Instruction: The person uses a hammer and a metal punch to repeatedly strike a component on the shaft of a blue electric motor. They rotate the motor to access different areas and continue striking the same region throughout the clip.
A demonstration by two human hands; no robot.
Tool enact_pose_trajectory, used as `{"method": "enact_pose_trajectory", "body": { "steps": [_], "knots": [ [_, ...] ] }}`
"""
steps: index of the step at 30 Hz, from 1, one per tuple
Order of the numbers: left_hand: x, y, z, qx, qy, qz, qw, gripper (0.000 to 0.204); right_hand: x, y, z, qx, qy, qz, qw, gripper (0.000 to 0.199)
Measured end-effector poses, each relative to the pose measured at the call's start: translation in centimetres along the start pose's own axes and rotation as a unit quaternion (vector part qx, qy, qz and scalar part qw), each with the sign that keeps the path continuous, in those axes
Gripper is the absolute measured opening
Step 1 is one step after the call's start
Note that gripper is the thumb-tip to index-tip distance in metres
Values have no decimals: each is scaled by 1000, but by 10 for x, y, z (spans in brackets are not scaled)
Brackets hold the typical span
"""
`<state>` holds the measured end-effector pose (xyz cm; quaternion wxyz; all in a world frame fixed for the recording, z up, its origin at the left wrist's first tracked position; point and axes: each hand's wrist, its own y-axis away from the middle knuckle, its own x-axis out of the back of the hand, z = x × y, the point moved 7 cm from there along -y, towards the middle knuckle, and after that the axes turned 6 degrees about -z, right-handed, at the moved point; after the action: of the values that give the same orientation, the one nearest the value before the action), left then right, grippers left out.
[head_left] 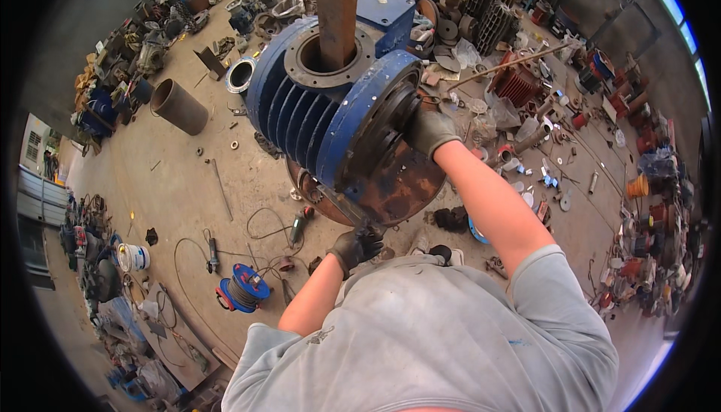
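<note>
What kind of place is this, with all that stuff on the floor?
Probably a machine repair workshop: there's a big blue ribbed metal housing, a blue cable reel, and lots of machine parts heaped all around.

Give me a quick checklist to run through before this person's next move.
1. Gloves on: ok; left grip and right grip are both covered.
2. Forearms covered: not ok; both are bare below the short sleeves.
3. Right grip secure: cannot tell; its fingers are partly hidden beside the blue finned gearbox housing.
4. Left grip secure: cannot tell; it is by a dark metal bar, its hold unclear.
5. Floor at left clear: not ok; an angle grinder and a blue cable reel are there.
</note>
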<state>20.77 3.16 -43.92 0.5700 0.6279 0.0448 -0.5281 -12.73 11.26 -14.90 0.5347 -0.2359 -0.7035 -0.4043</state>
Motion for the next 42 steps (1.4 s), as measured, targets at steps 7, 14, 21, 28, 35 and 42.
{"method": "enact_pose_trajectory", "body": {
  "steps": [7, 14, 21, 28, 35, 42],
  "knots": [
    [10, -14, -9, -56, 2, 34, 998, 58, 4, 1, 2, -31, -10, 1, 999, 61],
    [-12, -4, 1, -76, -57, 33, 995, 59, 13, 21, 12, -30, -66, 0, 997, 49],
    [-23, 16, 12, -122, -125, 141, 974, 57, -52, 180, -26, 194, -353, 224, 888, 55],
    [-23, 24, 14, -168, -74, 93, 979, 58, -217, 104, -110, 181, -270, -109, 939, 58],
    [-33, 56, 33, -218, -46, 89, 971, 52, -243, 76, -124, 120, -298, -152, 935, 59],
    [-22, 182, 11, -300, -89, 188, 931, 38, -300, 40, -123, 105, -183, -137, 968, 63]
  ]
}}
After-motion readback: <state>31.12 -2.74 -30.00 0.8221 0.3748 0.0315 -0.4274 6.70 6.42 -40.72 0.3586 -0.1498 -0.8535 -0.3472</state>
